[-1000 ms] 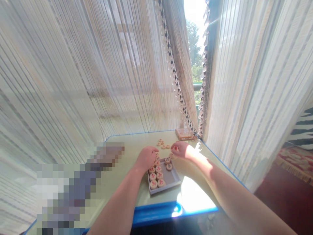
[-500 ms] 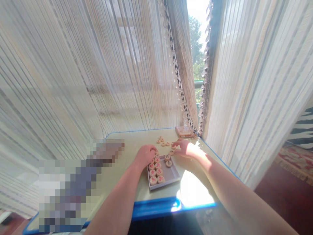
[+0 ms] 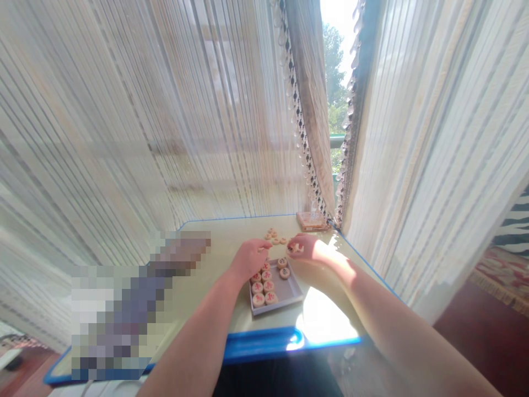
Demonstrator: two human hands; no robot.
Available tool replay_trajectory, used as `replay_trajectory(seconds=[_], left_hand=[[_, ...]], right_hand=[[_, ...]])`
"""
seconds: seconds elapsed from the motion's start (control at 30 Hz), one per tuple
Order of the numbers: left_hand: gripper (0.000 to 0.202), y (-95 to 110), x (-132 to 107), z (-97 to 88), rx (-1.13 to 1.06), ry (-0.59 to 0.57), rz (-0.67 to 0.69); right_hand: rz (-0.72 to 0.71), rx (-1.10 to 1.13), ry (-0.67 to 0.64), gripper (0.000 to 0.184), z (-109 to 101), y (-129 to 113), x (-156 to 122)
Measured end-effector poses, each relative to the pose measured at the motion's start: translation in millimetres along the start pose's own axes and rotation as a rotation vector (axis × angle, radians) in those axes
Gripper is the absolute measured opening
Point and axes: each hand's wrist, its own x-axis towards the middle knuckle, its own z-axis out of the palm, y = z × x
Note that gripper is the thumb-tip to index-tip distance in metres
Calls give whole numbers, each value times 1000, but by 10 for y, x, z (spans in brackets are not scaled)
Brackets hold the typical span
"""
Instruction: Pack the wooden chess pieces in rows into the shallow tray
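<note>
A shallow grey box lies on the table before me. Along its left side run two columns of round xiangqi pieces with red characters; at its right are two pieces with dark characters. My left hand hovers over the box's far left corner, fingers curled together; what they hold, if anything, cannot be made out. Beyond the far right corner, my right hand pinches a xiangqi piece between thumb and fingers. Several loose pieces lie past the hands.
The pale table has a raised blue edge. A flat orange-brown box sits at the far right corner. String curtains hang behind and to the right. A blurred-out area covers the table's left side.
My right hand has drawn slightly left and now holds a piece up between its fingers. My left hand has shifted a little right and up, its fingertips away from the pieces at the box's far end.
</note>
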Motion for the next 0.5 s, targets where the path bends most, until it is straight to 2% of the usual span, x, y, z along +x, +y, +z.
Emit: replay_trajectory(seconds=[0.13, 0.23, 0.37, 0.5], left_hand=[[27, 101, -34, -33, -26, -22, 83], [24, 137, -48, -36, -19, -56, 96], [22, 109, -41, -4, 1, -75, 110], [29, 65, -23, 21, -1, -34, 144]], right_hand=[[-62, 73, -13, 24, -126, -139, -71], [-76, 76, -78, 26, -191, -216, -117], [-107, 26, -181, 21, -223, -251, -151], [-163, 9, -228, 22, -209, -242, -161]])
